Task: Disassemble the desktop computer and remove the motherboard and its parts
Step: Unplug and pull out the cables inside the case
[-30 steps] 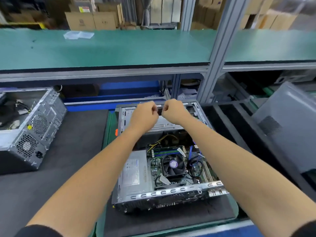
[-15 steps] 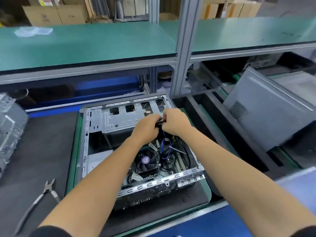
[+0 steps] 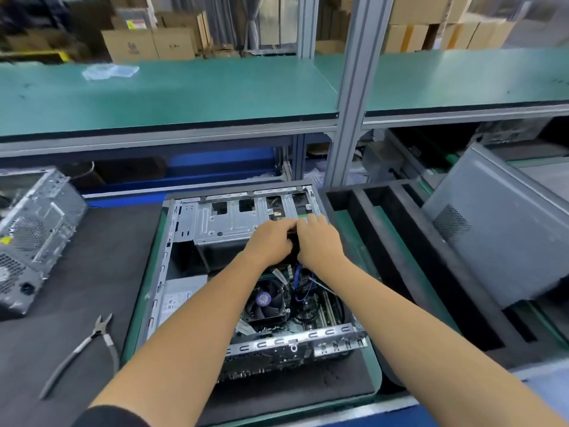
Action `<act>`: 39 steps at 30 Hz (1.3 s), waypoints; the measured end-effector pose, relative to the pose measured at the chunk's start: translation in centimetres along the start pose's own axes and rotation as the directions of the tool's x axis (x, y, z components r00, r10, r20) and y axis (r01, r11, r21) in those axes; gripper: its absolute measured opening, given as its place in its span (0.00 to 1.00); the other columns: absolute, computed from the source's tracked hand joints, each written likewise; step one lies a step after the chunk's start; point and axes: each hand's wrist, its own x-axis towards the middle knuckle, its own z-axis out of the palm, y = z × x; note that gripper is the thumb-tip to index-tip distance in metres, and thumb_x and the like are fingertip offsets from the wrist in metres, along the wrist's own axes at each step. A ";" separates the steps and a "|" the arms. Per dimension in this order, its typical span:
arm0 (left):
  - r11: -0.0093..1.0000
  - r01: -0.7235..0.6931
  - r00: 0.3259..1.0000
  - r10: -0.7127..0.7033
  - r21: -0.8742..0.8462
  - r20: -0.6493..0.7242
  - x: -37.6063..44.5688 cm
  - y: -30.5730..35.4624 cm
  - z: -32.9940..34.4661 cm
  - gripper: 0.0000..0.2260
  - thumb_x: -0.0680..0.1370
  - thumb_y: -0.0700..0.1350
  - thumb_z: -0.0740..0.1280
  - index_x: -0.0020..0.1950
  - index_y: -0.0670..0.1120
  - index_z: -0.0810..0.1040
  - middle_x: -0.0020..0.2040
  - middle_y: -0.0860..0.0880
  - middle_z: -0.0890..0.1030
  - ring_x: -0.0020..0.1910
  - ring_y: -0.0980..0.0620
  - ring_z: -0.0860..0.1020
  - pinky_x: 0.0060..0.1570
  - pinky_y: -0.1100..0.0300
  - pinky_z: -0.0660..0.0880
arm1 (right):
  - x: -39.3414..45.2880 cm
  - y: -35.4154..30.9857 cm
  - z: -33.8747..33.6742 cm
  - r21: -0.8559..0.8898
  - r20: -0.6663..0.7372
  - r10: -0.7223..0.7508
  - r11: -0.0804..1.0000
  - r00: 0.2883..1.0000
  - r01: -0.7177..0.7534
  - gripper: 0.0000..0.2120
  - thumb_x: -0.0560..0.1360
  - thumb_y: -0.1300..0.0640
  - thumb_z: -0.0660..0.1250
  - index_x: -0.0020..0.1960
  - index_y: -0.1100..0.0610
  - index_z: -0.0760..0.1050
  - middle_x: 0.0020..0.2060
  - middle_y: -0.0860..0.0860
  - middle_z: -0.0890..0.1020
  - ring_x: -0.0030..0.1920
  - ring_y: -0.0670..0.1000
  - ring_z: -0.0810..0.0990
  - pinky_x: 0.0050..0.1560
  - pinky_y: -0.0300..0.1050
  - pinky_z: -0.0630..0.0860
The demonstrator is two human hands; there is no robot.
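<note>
The open desktop case (image 3: 172,241) lies flat on a dark mat in front of me. Inside I see the motherboard with its black CPU fan (image 3: 267,301), a blue cable (image 3: 297,283), the silver power supply (image 3: 181,295) and a metal drive cage (image 3: 228,221). My left hand (image 3: 271,243) and my right hand (image 3: 321,246) meet at the cage's right near corner, above the board. Both have fingers curled round a small black part (image 3: 294,246) between them; most of that part is hidden.
Side cutters (image 3: 92,337) lie on the mat at the left. Another bare chassis (image 3: 30,241) stands at far left. A black foam tray with slots (image 3: 385,241) and a leaning grey side panel (image 3: 498,223) are on the right. A green shelf (image 3: 184,97) overhangs behind.
A second ago both hands were fists over the cage's far edge. They have come down to its near right corner and taken hold of the black part; little has changed in the last half second.
</note>
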 end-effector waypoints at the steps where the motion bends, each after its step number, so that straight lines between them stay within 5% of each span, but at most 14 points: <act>1: 1.000 0.000 1.000 0.000 -0.007 -0.005 0.0 0.1 0.0 0.20 0.74 0.35 0.62 0.64 0.48 0.76 0.55 0.44 0.82 0.52 0.42 0.78 0.49 0.50 0.76 | 0.0 0.0 0.1 0.005 -0.006 0.001 1.000 1.000 -0.001 0.18 0.73 0.60 0.68 0.61 0.58 0.68 0.57 0.55 0.73 0.58 0.55 0.72 0.48 0.44 0.71; 11: 0.997 0.027 0.999 -0.029 -0.071 -0.031 0.2 0.0 0.7 0.17 0.76 0.37 0.64 0.64 0.49 0.77 0.59 0.48 0.81 0.58 0.46 0.77 0.57 0.52 0.74 | 0.0 0.6 1.0 -0.006 -0.072 -0.062 0.998 0.995 0.061 0.13 0.76 0.65 0.63 0.60 0.59 0.69 0.55 0.55 0.74 0.56 0.53 0.74 0.51 0.41 0.73; 17: 0.996 0.053 0.997 -0.057 -0.070 -0.057 0.6 0.3 0.8 0.08 0.79 0.40 0.64 0.56 0.46 0.80 0.53 0.48 0.83 0.52 0.46 0.78 0.53 0.50 0.74 | 0.1 1.0 1.3 0.007 -0.078 -0.092 0.996 0.993 0.092 0.12 0.75 0.65 0.65 0.58 0.59 0.71 0.54 0.56 0.74 0.54 0.54 0.74 0.48 0.42 0.71; 31: 0.989 0.109 0.984 -0.122 -0.099 -0.131 1.2 0.9 1.2 0.09 0.77 0.40 0.69 0.55 0.47 0.84 0.53 0.48 0.84 0.53 0.48 0.79 0.51 0.61 0.70 | 0.8 1.8 1.9 0.128 -0.093 -0.095 0.986 0.991 0.106 0.14 0.73 0.67 0.67 0.58 0.61 0.73 0.53 0.57 0.74 0.53 0.56 0.74 0.43 0.45 0.69; 39: 0.983 0.154 0.981 -0.164 -0.099 -0.100 1.6 0.4 1.1 0.10 0.76 0.38 0.70 0.56 0.46 0.84 0.62 0.50 0.80 0.61 0.49 0.78 0.63 0.52 0.72 | 1.0 2.1 1.6 0.266 -0.081 -0.040 0.962 0.996 0.060 0.07 0.71 0.66 0.68 0.49 0.61 0.76 0.48 0.56 0.77 0.50 0.57 0.77 0.39 0.45 0.68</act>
